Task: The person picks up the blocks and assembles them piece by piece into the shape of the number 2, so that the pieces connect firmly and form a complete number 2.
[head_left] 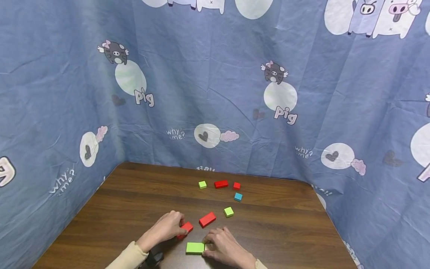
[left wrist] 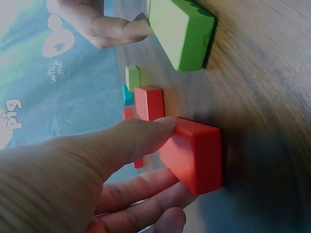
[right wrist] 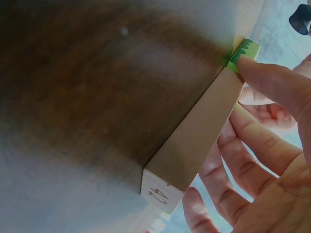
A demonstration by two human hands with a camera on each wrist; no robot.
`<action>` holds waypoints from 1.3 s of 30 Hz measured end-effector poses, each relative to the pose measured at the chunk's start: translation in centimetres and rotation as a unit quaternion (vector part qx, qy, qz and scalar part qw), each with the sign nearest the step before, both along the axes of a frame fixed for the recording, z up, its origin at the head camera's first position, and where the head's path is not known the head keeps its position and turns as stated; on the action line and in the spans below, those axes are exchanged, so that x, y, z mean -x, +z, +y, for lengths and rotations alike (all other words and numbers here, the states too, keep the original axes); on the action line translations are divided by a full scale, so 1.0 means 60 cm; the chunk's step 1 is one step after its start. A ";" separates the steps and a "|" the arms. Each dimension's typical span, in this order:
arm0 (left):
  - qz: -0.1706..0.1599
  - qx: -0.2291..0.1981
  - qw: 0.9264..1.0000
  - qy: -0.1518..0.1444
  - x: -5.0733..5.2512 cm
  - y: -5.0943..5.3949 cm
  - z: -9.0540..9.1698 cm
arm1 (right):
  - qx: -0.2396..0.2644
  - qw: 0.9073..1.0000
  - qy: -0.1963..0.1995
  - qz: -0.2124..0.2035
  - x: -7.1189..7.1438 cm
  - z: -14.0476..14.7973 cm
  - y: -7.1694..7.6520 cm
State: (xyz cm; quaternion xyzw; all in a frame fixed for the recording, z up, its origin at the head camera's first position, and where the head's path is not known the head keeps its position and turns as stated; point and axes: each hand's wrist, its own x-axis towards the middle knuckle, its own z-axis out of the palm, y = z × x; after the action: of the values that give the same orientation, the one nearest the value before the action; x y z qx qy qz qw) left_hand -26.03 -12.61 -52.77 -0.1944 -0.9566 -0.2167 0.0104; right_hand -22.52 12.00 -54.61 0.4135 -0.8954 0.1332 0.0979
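Note:
My left hand (head_left: 168, 226) pinches a red rectangular block (head_left: 185, 228) on the table, thumb on one side and fingers on the other. In the left wrist view, that red block (left wrist: 192, 155) lies flat. My right hand (head_left: 228, 246) grips a long plain wooden block (right wrist: 194, 131), with a handwritten mark on its near end. Against its far end lies a green block (head_left: 195, 248) with a dark green wavy edge; the right thumb (right wrist: 272, 82) touches near where the two meet. Most of the wooden block is hidden by the hand in the head view.
Beyond the hands lie a red block (head_left: 207, 219), a small green block (head_left: 228, 212) and a small blue block (head_left: 238, 197). Farther back are a green cube (head_left: 202, 185), a red bar (head_left: 221, 184) and a red cube (head_left: 236, 186). A blue patterned curtain (head_left: 208, 93) hangs behind the brown table (head_left: 275, 216).

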 end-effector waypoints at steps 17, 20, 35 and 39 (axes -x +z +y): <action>-0.012 -0.004 1.000 0.000 -0.002 -0.002 0.023 | -0.004 0.999 -0.012 -0.037 0.001 -0.002 0.006; -0.009 -0.004 1.000 -0.003 -0.005 -0.001 0.027 | -0.002 0.999 -0.014 -0.035 0.001 -0.002 0.005; -0.018 -0.013 1.000 -0.010 -0.008 -0.005 0.040 | 0.001 1.000 -0.010 -0.023 0.002 -0.001 0.002; -0.013 -0.015 1.000 -0.013 -0.009 -0.006 0.042 | 0.001 1.000 -0.009 -0.021 0.001 -0.001 0.003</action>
State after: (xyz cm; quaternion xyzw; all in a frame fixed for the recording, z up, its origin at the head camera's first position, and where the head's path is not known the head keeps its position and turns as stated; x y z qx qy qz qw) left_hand -25.51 -10.11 -53.12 -0.2041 -0.9508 -0.2332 -0.0022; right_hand -22.59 11.95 -54.45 0.4021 -0.9010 0.1414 0.0809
